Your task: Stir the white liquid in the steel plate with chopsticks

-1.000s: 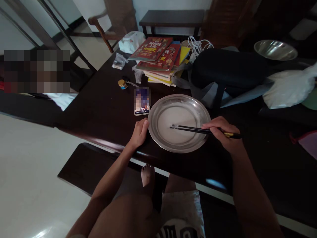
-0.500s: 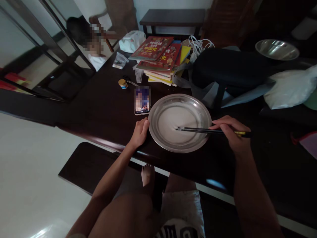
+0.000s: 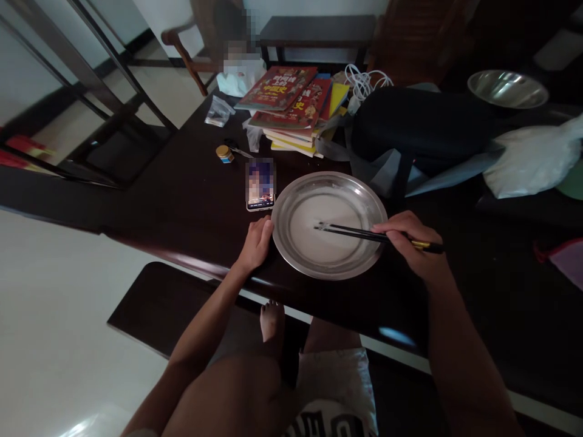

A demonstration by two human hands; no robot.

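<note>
Fingers of the right hand pinch black chopsticks, tips inside the round steel plate on the dark tabletop. Left hand, loosely curled, touches the plate's left rim. A hard push might slide the plate into the phone just beside it. Red book titles beyond the plate are unreadable.

The phone beside the metal plate has its screen blurred out, so nothing on it can be read. A blurred patch covers a figure by the chair at the far end of the table (only a pale blur shows). The right hand hides the middle of the chopsticks, and a purple thing is cut off by the right edge.
</note>
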